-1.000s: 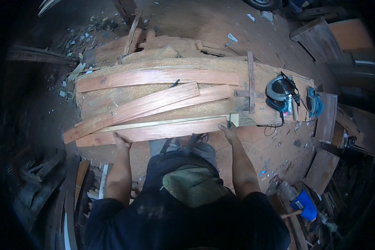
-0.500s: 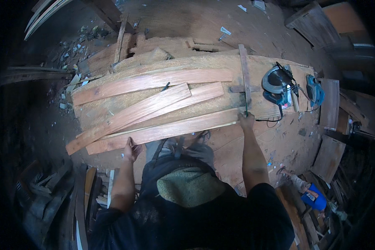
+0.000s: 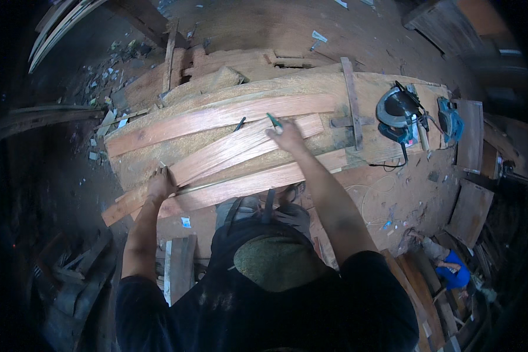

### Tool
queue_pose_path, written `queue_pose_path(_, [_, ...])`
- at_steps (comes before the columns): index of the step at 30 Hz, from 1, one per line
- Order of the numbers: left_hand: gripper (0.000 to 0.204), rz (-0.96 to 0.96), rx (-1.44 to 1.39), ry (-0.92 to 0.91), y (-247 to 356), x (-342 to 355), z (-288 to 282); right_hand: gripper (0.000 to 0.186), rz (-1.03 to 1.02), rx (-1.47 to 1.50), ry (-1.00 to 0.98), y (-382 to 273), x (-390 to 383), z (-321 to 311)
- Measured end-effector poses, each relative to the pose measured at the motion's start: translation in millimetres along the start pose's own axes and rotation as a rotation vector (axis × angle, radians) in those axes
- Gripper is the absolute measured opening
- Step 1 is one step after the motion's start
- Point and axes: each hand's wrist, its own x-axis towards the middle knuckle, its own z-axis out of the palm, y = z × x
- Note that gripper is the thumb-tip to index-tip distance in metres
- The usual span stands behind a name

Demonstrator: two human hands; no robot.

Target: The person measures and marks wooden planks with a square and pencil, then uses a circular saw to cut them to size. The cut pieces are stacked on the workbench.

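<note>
My left hand (image 3: 161, 183) has its fingers over the left part of a diagonal reddish plank (image 3: 198, 160), gripping it. My right hand (image 3: 284, 135) is at that plank's right end, holding a slim green pencil-like tool (image 3: 273, 119). A second plank (image 3: 306, 125) lies under the diagonal one. A third plank (image 3: 141, 135) lies behind them and a fourth (image 3: 243, 183) along the near edge. A slim dark object (image 3: 240, 124) rests beside the planks on the worn board bench (image 3: 358, 89).
A circular saw (image 3: 398, 112) and a teal power tool (image 3: 450, 120) sit at the bench's right. A wooden crosspiece (image 3: 352, 102) lies left of them. Scrap boards (image 3: 416, 293) are piled at lower right, beside a person in blue (image 3: 454, 267). Debris litters the floor.
My right hand has moved left and away from me, from the front plank to the diagonal one, with the green tool. My left hand has moved left and up onto the diagonal plank.
</note>
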Motion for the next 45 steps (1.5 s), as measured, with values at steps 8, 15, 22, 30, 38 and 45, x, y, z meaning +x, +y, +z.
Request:
queue_pose_path(8, [0.098, 0.277, -0.044, 0.224, 79, -22, -15, 0.067, 0.219, 0.000, 0.146, 41, -29, -60])
queue_pose_path(15, [0.106, 0.274, -0.105, 0.283, 83, -17, 17, 0.064, 0.539, 0.553, 0.140, 144, -21, -58])
queue_pose_path(22, [0.107, 0.178, -0.045, 0.138, 58, -5, 18, 0.068, 0.524, 0.586, 0.067, 137, -11, -37])
queue_pose_path(30, [0.090, 0.362, 0.075, 0.187, 66, -22, -22, 0.067, 0.421, 0.613, 0.268, 143, -53, -76])
queue_pose_path(38, [0.090, 0.499, 0.014, 0.256, 151, -66, -17, 0.057, 0.570, 0.631, 0.395, 210, -149, -119])
queue_pose_path(45, [0.099, 0.368, -0.108, -0.045, 186, -28, -9, 0.063, 0.759, 1.054, 0.742, 183, -174, -92])
